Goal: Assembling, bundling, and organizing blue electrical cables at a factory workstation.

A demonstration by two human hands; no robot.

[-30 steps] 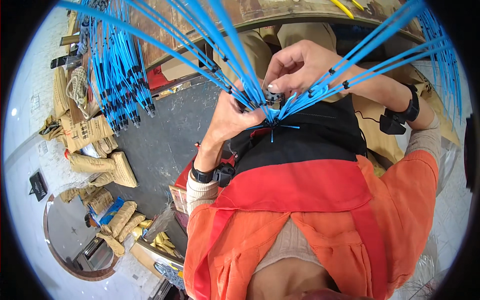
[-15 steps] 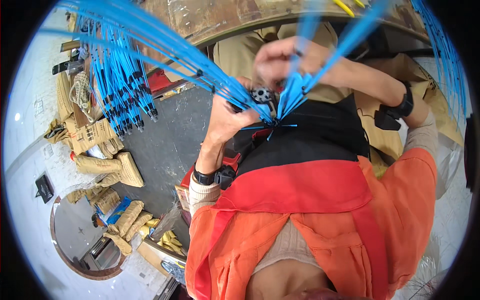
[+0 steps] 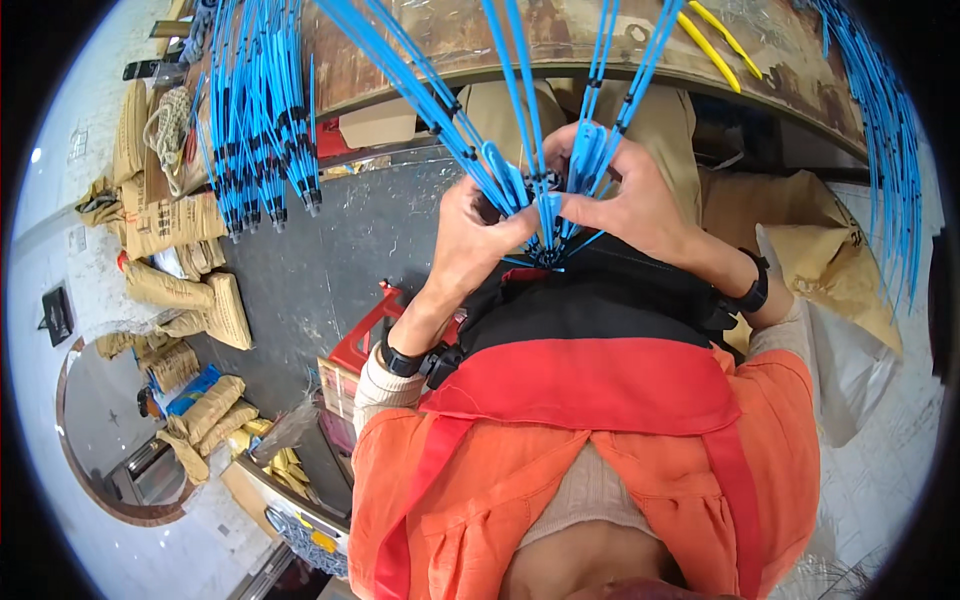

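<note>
An umbrella frame (image 3: 592,155) of blue ribs with black joints stands over my lap, its ribs fanning up and away from a black hub (image 3: 546,258) near my apron. My left hand (image 3: 474,238) is closed around the left side of the ribs, just above the hub. On the other side, my right hand (image 3: 640,205) is closed on the right-hand ribs, thumb pressing toward the middle. The two thumbs nearly meet at the front of the frame. Part of a dark round piece shows between the hands; the fingertips behind the ribs are hidden.
A worn wooden table (image 3: 400,50) runs across the far side, with yellow-handled pliers (image 3: 712,45) on it. More blue frames (image 3: 262,130) hang off its left end, others (image 3: 890,140) at right. A red plastic stool (image 3: 365,330) and paper sacks (image 3: 190,295) are at left.
My right hand, blurred above the hub before, has come down onto the right-hand ribs. The ribs have swung into a more upright fan. The stool shows more fully as the view shifted.
</note>
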